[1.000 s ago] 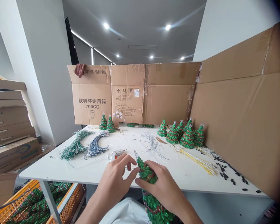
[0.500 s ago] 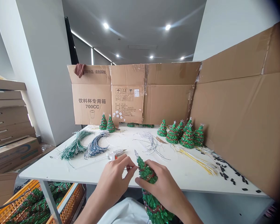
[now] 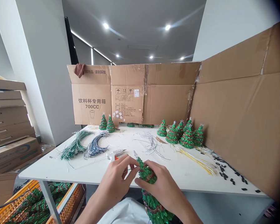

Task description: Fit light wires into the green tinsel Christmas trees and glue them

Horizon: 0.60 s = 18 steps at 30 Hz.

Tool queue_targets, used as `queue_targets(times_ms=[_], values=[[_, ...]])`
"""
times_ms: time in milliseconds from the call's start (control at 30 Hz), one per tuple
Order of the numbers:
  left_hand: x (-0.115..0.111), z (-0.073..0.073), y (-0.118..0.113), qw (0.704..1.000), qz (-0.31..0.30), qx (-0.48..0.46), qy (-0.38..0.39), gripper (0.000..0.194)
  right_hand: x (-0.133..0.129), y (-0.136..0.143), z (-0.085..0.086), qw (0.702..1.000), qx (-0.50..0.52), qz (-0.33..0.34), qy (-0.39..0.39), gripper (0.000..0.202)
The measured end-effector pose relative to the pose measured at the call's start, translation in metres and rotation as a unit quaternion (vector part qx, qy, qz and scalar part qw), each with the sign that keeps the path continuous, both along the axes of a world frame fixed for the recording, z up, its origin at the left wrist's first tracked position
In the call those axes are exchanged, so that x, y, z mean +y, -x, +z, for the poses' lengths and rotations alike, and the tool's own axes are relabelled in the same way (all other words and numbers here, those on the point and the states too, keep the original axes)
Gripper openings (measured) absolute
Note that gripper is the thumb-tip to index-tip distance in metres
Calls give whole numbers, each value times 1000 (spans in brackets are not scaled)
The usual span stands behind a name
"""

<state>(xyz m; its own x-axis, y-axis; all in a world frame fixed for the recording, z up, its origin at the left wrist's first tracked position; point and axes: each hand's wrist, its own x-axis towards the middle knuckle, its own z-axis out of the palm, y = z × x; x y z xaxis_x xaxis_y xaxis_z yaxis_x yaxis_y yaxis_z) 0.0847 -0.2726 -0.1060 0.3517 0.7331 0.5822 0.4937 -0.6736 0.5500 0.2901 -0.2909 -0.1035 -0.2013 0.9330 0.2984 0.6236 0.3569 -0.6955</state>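
My right hand (image 3: 162, 177) is wrapped round a green beaded Christmas tree (image 3: 157, 207), tilted with its top pointing up and to the left over the table's front edge. Red garland winds about the tree, and a clear, pale tip stands at its peak. My left hand (image 3: 120, 175) pinches a thin dark strand, thumb and forefinger touching the tree just below that tip. Where the strand ends is hidden by the fingers. Just beyond the left hand lies a white glue gun (image 3: 114, 154), nozzle pointing right.
Bundles of green strands (image 3: 76, 146) and blue-white strands (image 3: 96, 146) lie left on the white table (image 3: 60, 171). Several finished trees (image 3: 186, 137) stand at the back right, near yellow strands (image 3: 200, 160) and black scraps (image 3: 224, 175). Cardboard walls (image 3: 170, 102) enclose the back; an orange crate (image 3: 70, 199) sits below left.
My left fingers have moved slightly right, up against the tree near its top. The tree has shifted a little in my right hand's grip, its tip leaning slightly further left.
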Motion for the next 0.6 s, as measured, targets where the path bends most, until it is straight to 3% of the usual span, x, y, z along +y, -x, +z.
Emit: queue_targets(times_ms=[200,600], values=[[-3,3,2,998,-38,-39,19,13,1,-1,-2,1000,2,-2,-4,35],[7,-8,-1,1000,17,-19,8,17,-2,2,3,1000,4,1,-3,31]])
